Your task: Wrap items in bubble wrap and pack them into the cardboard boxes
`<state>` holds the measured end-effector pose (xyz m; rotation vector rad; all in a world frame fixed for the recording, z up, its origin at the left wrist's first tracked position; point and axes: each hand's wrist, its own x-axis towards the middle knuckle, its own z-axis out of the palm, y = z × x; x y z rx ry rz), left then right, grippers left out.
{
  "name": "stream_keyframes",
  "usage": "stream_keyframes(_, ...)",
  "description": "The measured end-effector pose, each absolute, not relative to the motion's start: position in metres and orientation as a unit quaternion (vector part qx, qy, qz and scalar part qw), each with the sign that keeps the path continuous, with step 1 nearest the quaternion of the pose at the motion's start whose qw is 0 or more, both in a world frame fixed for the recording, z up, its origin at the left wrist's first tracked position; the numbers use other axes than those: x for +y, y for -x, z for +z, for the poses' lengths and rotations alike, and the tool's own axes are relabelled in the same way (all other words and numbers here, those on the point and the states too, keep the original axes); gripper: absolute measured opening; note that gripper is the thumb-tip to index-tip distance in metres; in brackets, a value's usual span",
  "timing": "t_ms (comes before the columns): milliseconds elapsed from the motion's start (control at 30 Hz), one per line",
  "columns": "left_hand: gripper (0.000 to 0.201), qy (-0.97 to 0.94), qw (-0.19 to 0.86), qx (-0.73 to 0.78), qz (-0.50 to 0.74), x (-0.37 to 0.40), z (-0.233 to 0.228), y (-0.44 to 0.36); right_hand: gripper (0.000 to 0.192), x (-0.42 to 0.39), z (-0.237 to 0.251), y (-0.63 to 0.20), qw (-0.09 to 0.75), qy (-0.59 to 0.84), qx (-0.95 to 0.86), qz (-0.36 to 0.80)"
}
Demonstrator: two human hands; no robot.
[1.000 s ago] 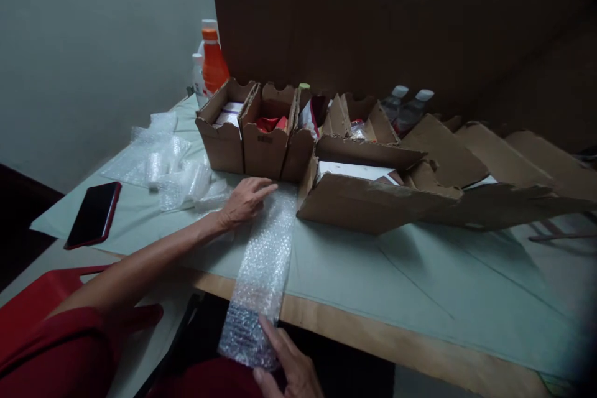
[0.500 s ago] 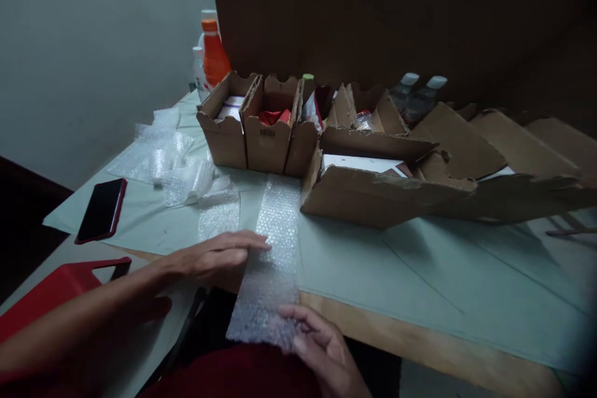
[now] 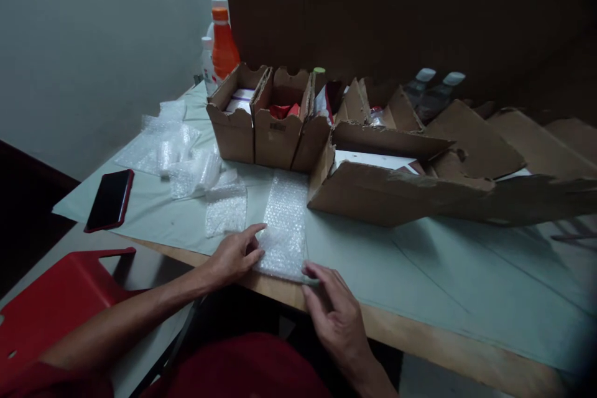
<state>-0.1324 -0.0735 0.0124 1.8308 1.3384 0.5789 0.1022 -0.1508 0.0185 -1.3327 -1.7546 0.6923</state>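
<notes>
Fingers of the left hand (image 3: 233, 255) are moderately parted, thumb and forefinger tips at the left edge of a bubble-wrap strip (image 3: 286, 211); whether they pinch it cannot be told. The right hand (image 3: 340, 317) is half open, thumb and forefinger apart, the forefinger tip at the strip's near right corner; a firm hold cannot be made out. The strip lies lengthwise on a pale green cloth (image 3: 364, 261), its near end at the wooden table edge (image 3: 420, 336). Left of the strip are loose bubble-wrap pieces (image 3: 175, 152) and, farther out, a phone (image 3: 111, 200) lying screen up. Beyond the strip's far end stands a row of small cardboard bins (image 3: 277, 143); just right of that end is a larger carton (image 3: 396, 196) with white contents. Behind the strip and bins, to the left, stands an orange bottle (image 3: 224, 46).
</notes>
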Motion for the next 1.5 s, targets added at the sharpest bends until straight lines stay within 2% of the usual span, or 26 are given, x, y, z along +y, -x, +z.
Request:
stream_keyframes(100, 0.058, -0.76, 0.323, 0.523, 0.213, -0.076, 0.01, 0.133, 0.038, -0.146, 0.014, -0.099, 0.301, 0.482, -0.813, 0.124)
stream_keyframes(200, 0.053, -0.797, 0.223, 0.504, 0.246, -0.085, 0.012, 0.135, 0.033, -0.136, 0.009, -0.094, 0.251, 0.469, -0.844, 0.073)
stream_keyframes(333, 0.052, -0.854, 0.166, 0.404, 0.283, -0.104, 0.023, 0.139, 0.03, -0.129, 0.013, -0.093, 0.279, 0.445, -0.845, 0.098)
stream_keyframes(400, 0.045, -0.863, 0.183, 0.373, 0.286, -0.112, 0.026, 0.139, 0.028, -0.127, 0.019, -0.093, 0.281, 0.441, -0.839, 0.154)
stream_keyframes(500, 0.038, -0.827, 0.234, 0.413, 0.301, -0.116, 0.022, 0.137, 0.025, -0.123, 0.026, -0.093, 0.274, 0.464, -0.812, 0.224)
stream_keyframes(567, 0.036, -0.797, 0.253, 0.465, 0.29, -0.112, 0.017, 0.136, 0.024, -0.122, 0.027, -0.094, 0.299, 0.495, -0.792, 0.196)
stream_keyframes(633, 0.038, -0.789, 0.239, 0.5, 0.266, -0.105, 0.011, 0.134, 0.025, -0.122, 0.024, -0.095, 0.324, 0.512, -0.786, 0.118)
stream_keyframes(733, 0.042, -0.806, 0.177, 0.506, 0.249, -0.095, 0.006, 0.132, 0.028, -0.123, 0.02, -0.094, 0.291, 0.48, -0.826, 0.049)
stream_keyframes(833, 0.042, -0.824, 0.124, 0.479, 0.275, -0.094, 0.009, 0.131, 0.031, -0.122, 0.017, -0.09, 0.237, 0.451, -0.859, 0.058)
stream_keyframes(900, 0.046, -0.846, 0.12, 0.433, 0.288, -0.1, 0.014, 0.134, 0.03, -0.119, 0.018, -0.088, 0.241, 0.45, -0.857, 0.072)
stream_keyframes(1067, 0.045, -0.843, 0.207, 0.397, 0.296, -0.113, 0.017, 0.141, 0.025, -0.12, 0.026, -0.092, 0.264, 0.468, -0.821, 0.191)
stream_keyframes(1167, 0.042, -0.821, 0.206, 0.444, 0.295, -0.104, 0.011, 0.137, 0.028, -0.123, 0.025, -0.096, 0.291, 0.508, -0.798, 0.142)
stream_keyframes(1300, 0.042, -0.826, 0.116, 0.459, 0.307, -0.089, 0.005, 0.13, 0.031, -0.123, 0.021, -0.094, 0.272, 0.488, -0.828, 0.05)
stream_keyframes(1400, 0.048, -0.855, 0.084, 0.413, 0.303, -0.092, 0.007, 0.132, 0.028, -0.12, 0.02, -0.09, 0.241, 0.464, -0.851, 0.057)
stream_keyframes(1500, 0.045, -0.874, 0.107, 0.381, 0.281, -0.103, 0.012, 0.137, 0.024, -0.117, 0.023, -0.091, 0.263, 0.47, -0.836, 0.102)
